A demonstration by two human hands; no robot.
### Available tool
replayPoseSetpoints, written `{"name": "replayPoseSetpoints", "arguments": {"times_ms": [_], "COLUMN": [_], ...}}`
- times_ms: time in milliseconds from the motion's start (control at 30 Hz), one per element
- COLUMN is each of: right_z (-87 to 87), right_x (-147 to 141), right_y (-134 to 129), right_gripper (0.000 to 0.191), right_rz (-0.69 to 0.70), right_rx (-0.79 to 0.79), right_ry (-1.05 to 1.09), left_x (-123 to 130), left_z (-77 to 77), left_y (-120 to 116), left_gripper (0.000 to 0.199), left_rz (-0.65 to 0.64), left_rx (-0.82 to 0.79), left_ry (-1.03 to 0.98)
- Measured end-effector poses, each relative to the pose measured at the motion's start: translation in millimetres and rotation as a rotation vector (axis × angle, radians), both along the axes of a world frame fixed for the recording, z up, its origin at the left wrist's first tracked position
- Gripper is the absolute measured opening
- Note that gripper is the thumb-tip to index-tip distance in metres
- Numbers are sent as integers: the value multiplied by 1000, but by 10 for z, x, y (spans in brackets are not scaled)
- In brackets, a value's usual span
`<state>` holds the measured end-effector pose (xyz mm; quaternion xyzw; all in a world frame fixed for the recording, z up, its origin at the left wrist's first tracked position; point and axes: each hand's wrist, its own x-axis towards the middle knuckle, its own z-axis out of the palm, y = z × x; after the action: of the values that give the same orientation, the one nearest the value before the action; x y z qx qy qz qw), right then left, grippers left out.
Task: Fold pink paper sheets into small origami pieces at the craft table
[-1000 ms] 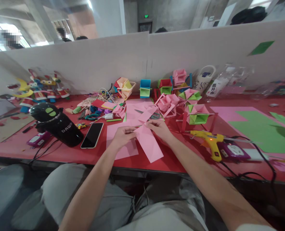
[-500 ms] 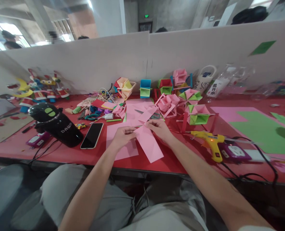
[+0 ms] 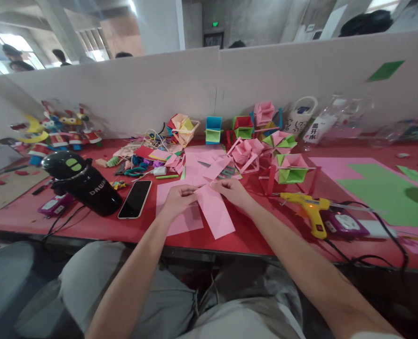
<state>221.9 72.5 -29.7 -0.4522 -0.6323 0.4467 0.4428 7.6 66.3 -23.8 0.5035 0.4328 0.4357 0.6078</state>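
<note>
Between my two hands a pink paper strip [image 3: 216, 214] hangs slanting toward the table's front edge. My left hand [image 3: 180, 199] pinches its far left corner, fingers closed. At the far right corner, the fingers of my right hand [image 3: 229, 190] are closed on the same strip. Beneath my left hand lies a larger pink sheet [image 3: 175, 221] on the red table. Just beyond my fingers are more pink paper pieces [image 3: 204, 157] and scissors [image 3: 204, 164], partly covered by paper.
Left stand a phone [image 3: 135, 199] and a black tumbler [image 3: 84, 183]. A yellow glue gun [image 3: 309, 207] with its cord lies right, near a purple power strip [image 3: 345, 223]. Folded paper models [image 3: 290, 168] line the back, before a white partition [image 3: 141, 94]. Green sheets [image 3: 389, 193] lie far right.
The lower end of the pink strip has swung slightly left. Both hands stay on its far edge, with my right hand shifted a little.
</note>
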Motion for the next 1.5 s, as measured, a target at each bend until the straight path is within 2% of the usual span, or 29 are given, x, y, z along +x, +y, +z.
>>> {"name": "replayPoseSetpoints", "arguments": {"times_ms": [200, 400, 600, 767, 967, 1067, 1200, 1367, 1500], "right_z": [-35, -30, -1, 31, 85, 90, 82, 70, 69], "right_x": [0, 4, 0, -3, -2, -6, -4, -7, -13], "right_y": [-8, -11, -13, -42, -41, -52, -62, -38, -43], "right_gripper": [52, 58, 49, 55, 46, 48, 51, 45, 49], "right_rz": [141, 80, 166, 135, 195, 218, 191, 175, 148], "right_rx": [-36, 11, 7, -50, 11, 9, -2, 54, 24], "right_ry": [-39, -108, -67, -99, -132, -129, -134, -133, -172], "left_x": [-22, -44, -86, -124, -158, -185, -216, -245, -265], "left_z": [55, 70, 48, 48, 62, 79, 111, 146, 169], "left_y": [2, 16, 45, 75, 96, 101, 106, 123, 130], "left_gripper": [39, 42, 46, 45, 47, 48, 48, 48, 47], "left_rz": [22, 43, 97, 139, 169, 182, 201, 241, 260], "left_rx": [7, 41, 54, 68, 77, 89, 103, 88, 88], "left_ry": [-13, 6, 14, 8, -16, -31, -35, -37, -58]}}
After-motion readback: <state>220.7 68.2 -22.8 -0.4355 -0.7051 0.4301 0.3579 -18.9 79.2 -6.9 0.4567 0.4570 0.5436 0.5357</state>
